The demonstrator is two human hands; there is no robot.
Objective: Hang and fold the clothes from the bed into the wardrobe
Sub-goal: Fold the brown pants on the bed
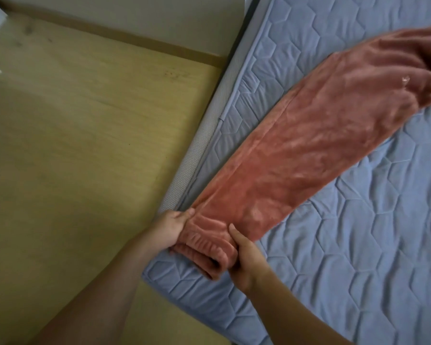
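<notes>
Left hand: the left hand [171, 226] is gripping the gathered cuff end of the pink fleece trousers [316, 135], fingers curled over its left side right at the mattress edge.
Right hand: the right hand [244, 257] is clasping the same cuff end from the other side, thumb lying along the top and fingers wrapping underneath.
Trousers: they are lying stretched out diagonally on the blue quilted mattress [358, 232], legs stacked, the far end running out of view at the upper right.
Slip risk: the plush cloth is probably sliding easily, so a quick fold could be shifting the stacked legs apart and spoiling the alignment.
Edge risk: the cuffs are sitting right at the mattress corner; a pull towards the body could be dragging them off onto the wooden floor [85, 133].
Far end: the waist is looking rumpled, so a fold may be trapping creases.
Open room: bare mattress is lying to the right of the trousers, giving space to fold inward; the left side is ending at the edge.
</notes>
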